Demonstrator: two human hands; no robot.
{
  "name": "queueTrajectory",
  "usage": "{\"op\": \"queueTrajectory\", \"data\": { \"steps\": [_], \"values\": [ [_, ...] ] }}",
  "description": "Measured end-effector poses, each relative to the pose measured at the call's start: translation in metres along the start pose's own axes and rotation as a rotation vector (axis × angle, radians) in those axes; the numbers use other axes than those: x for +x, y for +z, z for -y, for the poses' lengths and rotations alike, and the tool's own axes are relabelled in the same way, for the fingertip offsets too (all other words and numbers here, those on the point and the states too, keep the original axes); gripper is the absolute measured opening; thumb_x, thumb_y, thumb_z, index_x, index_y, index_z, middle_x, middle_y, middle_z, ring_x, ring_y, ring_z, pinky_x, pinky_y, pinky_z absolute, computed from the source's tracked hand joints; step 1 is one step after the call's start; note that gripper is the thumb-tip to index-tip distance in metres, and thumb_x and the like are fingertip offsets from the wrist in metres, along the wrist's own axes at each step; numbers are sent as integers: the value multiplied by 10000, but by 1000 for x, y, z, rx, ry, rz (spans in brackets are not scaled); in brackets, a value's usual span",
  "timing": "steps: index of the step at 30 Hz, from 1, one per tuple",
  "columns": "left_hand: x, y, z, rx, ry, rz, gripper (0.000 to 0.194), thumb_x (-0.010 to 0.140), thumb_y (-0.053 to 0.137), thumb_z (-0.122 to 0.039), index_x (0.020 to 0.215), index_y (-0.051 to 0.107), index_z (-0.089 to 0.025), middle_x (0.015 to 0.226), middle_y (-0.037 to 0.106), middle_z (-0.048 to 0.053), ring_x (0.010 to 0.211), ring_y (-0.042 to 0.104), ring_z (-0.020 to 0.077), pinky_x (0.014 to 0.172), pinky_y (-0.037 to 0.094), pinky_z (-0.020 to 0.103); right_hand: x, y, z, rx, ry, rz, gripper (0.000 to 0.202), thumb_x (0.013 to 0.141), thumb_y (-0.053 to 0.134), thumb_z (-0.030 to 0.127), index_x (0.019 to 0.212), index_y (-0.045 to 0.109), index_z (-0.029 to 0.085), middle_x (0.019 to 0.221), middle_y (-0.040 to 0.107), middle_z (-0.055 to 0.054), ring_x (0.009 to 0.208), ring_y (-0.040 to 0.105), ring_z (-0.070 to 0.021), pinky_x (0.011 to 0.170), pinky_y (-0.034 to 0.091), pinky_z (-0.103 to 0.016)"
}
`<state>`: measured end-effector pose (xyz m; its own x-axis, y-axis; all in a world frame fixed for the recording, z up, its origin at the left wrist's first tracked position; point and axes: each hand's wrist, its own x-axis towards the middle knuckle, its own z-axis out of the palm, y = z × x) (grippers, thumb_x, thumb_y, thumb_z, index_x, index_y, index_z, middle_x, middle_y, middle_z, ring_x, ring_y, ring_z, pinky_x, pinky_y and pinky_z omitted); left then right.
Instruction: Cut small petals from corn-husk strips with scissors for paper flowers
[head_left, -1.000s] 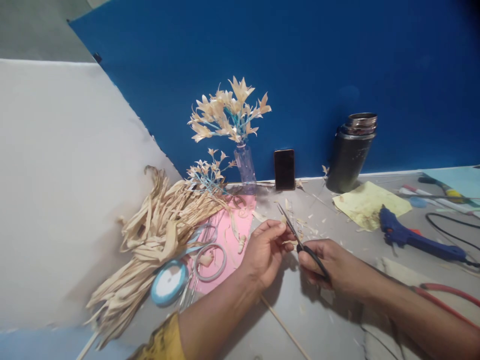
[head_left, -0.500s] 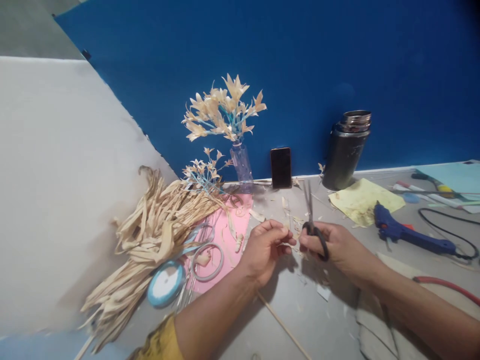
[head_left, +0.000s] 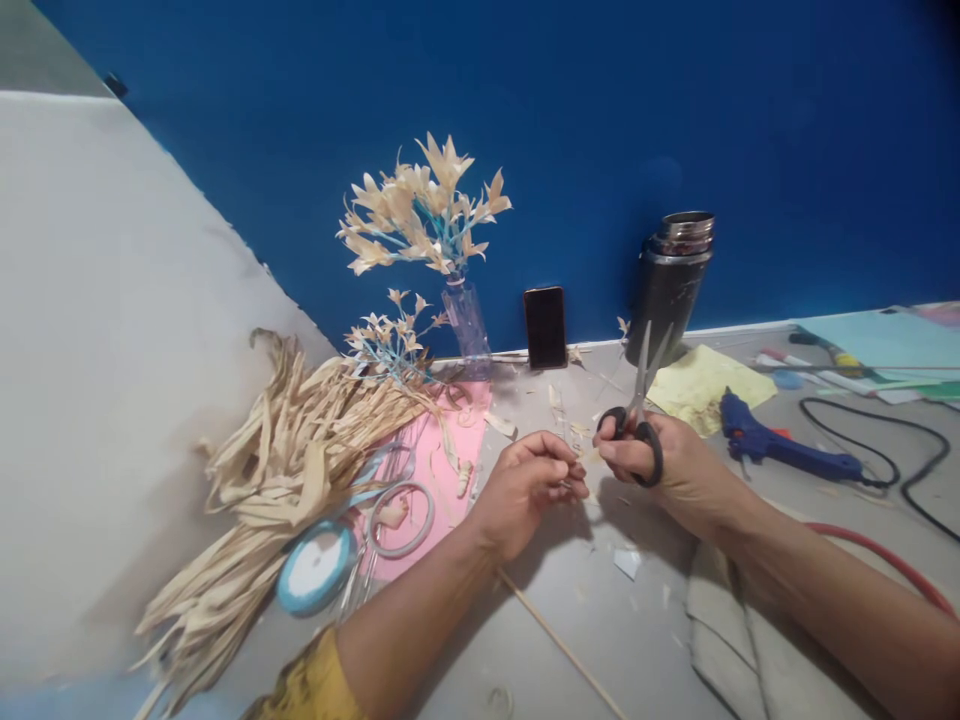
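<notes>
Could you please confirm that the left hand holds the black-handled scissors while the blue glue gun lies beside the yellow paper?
Not quite: the head view shows the black-handled scissors in the right hand, not the left hand. The blue glue gun does lie beside the yellow paper.

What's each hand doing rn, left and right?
Left hand: closed in a pinch; can't tell on what.
Right hand: closed, holding black-handled scissors, blades apart.

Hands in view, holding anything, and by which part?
The right hand holds scissors by the black handles; the left hand is pinched, but what it holds, if anything, is unclear.
</notes>
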<state>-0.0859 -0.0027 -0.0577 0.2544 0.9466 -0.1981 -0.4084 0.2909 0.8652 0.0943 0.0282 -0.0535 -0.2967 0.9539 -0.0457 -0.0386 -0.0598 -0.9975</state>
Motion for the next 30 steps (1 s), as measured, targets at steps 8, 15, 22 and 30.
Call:
{"op": "queueTrajectory", "data": {
  "steps": [8,15,22,30],
  "values": [
    [0,6,11,44,82,23,240,690,798,-289,764,626,-140,690,644,29,648,588,119,645,429,248,-3,7,-2,95,15,92,229,702,754,289,824,598,175,613,561,45,564,494,-116,555,359,-244],
    [1,3,12,-161,63,150,186,668,764,-239,720,615,-139,739,627,41,719,612,158,673,450,275,0,7,-6,268,40,159,226,713,764,294,810,596,177,587,552,38,551,507,-131,540,369,-252],
    [-1,6,11,-83,58,49,306,684,798,-360,814,623,-146,762,634,50,730,611,154,661,460,267,-1,10,-4,258,41,88,222,689,769,288,783,600,178,573,531,46,542,456,-119,534,349,-252],
    [28,-5,-30,237,15,-188,315,612,835,-330,719,600,-150,609,565,-21,533,524,74,512,373,205,17,-19,6,249,-86,-120,224,707,765,337,746,619,170,518,480,58,491,349,-97,483,245,-256]
  ]
}}
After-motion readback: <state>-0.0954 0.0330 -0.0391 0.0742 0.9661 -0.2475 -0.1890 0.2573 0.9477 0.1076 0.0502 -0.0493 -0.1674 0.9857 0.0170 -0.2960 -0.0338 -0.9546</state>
